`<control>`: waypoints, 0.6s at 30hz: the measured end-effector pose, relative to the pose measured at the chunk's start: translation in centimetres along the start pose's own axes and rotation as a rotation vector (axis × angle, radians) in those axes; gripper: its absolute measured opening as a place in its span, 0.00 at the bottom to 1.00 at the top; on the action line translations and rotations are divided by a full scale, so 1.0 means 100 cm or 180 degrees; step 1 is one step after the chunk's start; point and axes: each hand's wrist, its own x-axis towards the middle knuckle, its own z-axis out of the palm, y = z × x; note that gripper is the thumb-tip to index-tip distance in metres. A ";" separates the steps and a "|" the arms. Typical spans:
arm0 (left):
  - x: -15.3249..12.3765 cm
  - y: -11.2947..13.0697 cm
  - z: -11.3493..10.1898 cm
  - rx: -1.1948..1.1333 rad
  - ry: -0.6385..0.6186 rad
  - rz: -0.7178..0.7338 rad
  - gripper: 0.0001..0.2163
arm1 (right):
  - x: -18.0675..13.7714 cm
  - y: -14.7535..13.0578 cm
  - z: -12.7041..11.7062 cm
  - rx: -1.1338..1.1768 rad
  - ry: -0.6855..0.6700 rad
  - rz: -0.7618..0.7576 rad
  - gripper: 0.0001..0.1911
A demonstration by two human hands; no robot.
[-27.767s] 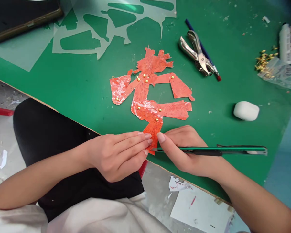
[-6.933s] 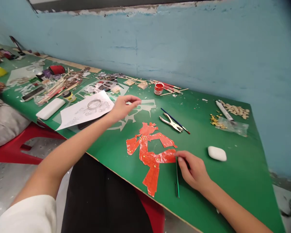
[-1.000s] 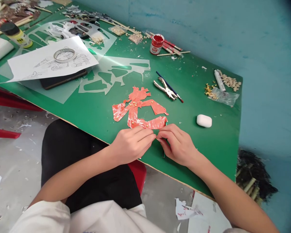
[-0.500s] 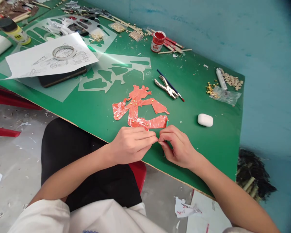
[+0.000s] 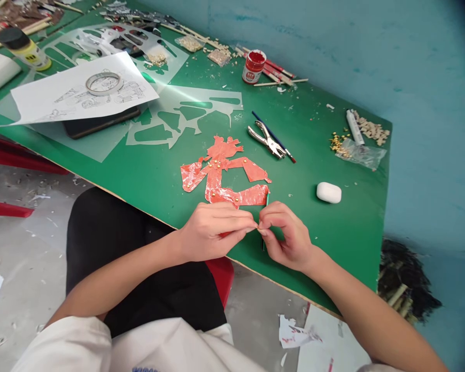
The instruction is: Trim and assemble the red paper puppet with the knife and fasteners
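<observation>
A red paper figure [image 5: 225, 173] jointed with small brass studs lies flat on the green table [image 5: 155, 175]. My left hand [image 5: 213, 232] rests over the figure's lower piece at the table's front edge, fingers pressed together, with a sliver of red showing beneath them. My right hand [image 5: 284, 235] is curled in a pinch, and its fingertips meet the left fingertips. What the pinch holds is too small to make out. A green craft knife [image 5: 267, 197] lies under my right hand, only its tip showing.
A metal hole punch [image 5: 269, 140] and a brush [image 5: 290, 155] lie beyond the figure. To the right are a white oval block [image 5: 328, 192] and a bag of brass fasteners [image 5: 356, 152]. A cut stencil sheet [image 5: 178, 116], a tape ring [image 5: 103, 82] on paper and a red paint jar [image 5: 253, 66] lie further back.
My right fingers have curled tighter into a pinch against the left fingertips over the last second. The figure and the tools have stayed where they were.
</observation>
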 end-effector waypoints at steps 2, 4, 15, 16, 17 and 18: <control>-0.001 -0.002 0.000 0.0079 0.0058 0.0043 0.07 | 0.002 0.001 -0.001 -0.0064 0.0044 -0.0010 0.07; -0.001 -0.003 0.001 0.0158 0.0084 0.0098 0.07 | 0.003 0.001 -0.002 -0.0076 0.0100 -0.0022 0.07; -0.003 -0.005 0.003 0.0220 0.0116 0.0107 0.05 | 0.005 -0.005 -0.001 -0.0044 0.0169 0.0161 0.07; -0.002 -0.005 0.004 0.0217 0.0121 0.0121 0.05 | 0.005 -0.006 -0.001 -0.0015 0.0161 0.0189 0.07; -0.002 -0.005 0.004 0.0216 0.0122 0.0131 0.05 | 0.005 -0.006 -0.001 0.0020 0.0152 0.0220 0.07; -0.002 -0.004 0.004 0.0217 0.0115 0.0138 0.06 | 0.005 -0.007 0.000 0.0063 0.0138 0.0257 0.06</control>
